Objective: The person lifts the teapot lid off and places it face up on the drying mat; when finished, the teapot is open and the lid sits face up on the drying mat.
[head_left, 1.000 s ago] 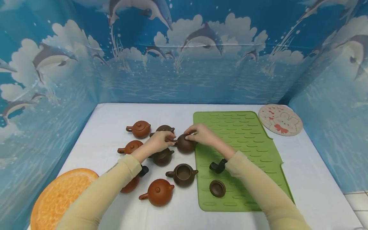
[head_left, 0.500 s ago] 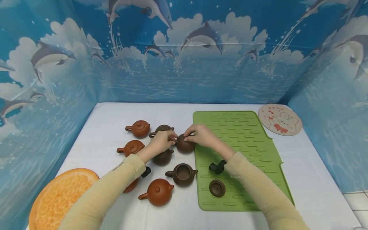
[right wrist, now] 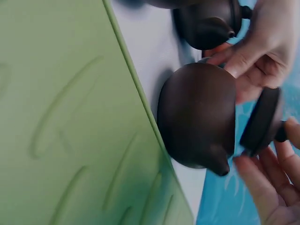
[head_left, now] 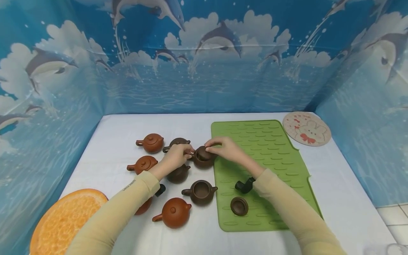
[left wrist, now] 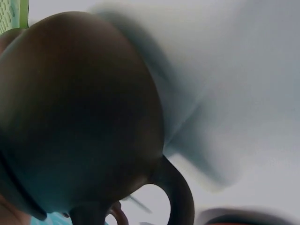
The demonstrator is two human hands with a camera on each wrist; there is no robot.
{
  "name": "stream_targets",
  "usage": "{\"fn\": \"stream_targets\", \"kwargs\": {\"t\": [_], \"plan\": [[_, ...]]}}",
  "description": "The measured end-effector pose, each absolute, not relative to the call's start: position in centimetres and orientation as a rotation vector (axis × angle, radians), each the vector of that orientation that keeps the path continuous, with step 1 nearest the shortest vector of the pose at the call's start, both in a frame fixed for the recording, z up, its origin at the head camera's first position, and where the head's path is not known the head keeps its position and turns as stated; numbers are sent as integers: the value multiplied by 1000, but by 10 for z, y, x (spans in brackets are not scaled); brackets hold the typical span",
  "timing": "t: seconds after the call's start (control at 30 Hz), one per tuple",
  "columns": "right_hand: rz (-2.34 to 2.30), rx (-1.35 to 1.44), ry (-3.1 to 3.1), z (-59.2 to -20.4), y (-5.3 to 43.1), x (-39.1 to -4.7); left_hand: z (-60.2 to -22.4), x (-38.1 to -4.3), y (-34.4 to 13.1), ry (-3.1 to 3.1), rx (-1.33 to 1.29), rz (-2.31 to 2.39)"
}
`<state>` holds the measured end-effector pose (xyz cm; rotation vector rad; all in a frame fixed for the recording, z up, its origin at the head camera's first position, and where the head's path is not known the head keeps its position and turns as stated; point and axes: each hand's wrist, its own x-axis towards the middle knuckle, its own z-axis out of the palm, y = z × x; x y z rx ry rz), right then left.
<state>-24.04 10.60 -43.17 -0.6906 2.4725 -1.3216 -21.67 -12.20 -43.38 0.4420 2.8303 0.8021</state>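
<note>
A blue cloth backdrop printed with dolphins and clouds [head_left: 204, 94] is enclosing the back and both sides, and a white-covered table [head_left: 127, 127] is spreading out below it. On the right, a long green mat with raised ridges [head_left: 271, 156] is lying flat, while two pale yellow sleeves [head_left: 118, 203] are reaching in from the near edge. A round orange-slice mat [head_left: 70, 221] is filling the near left, a round beige rabbit-print mat [head_left: 306, 129] is resting far right, and pale floor tiles [head_left: 392, 225] are peeking out beyond. Four reddish-brown clay teapots [head_left: 175, 213] are dotting the left; three dark brown clay teapots [head_left: 177, 175] are standing nearby, the nearest gaping lidless. Another, a round-bellied dark brown teapot [head_left: 204, 163], is standing on the white cloth at the green mat's left edge. The left hand [head_left: 176, 156] is pinching its handle; the right hand [head_left: 227, 147] is gripping a domed dark brown lid [head_left: 205, 153] by the knob, tilted above the opening. A small upturned dark lid [head_left: 239, 206] is lying on the green mat.
</note>
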Motion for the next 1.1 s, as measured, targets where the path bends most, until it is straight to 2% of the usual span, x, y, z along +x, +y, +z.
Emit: {"fn": "stream_targets", "kwargs": {"t": [0.2, 0.37, 0.73, 1.1], "plan": [[-1755, -305, 1953, -435, 138, -236, -434, -216, -122, 2837, 446, 834], [-1888, -177, 1607, -443, 164, -228, -434, -214, -122, 2848, 438, 826], [-1632, -232, 1671, -460, 201, -204, -434, -214, -122, 2816, 425, 841], [-1455, -158, 1973, -459, 202, -186, -435, -215, -122, 2827, 437, 834]]}}
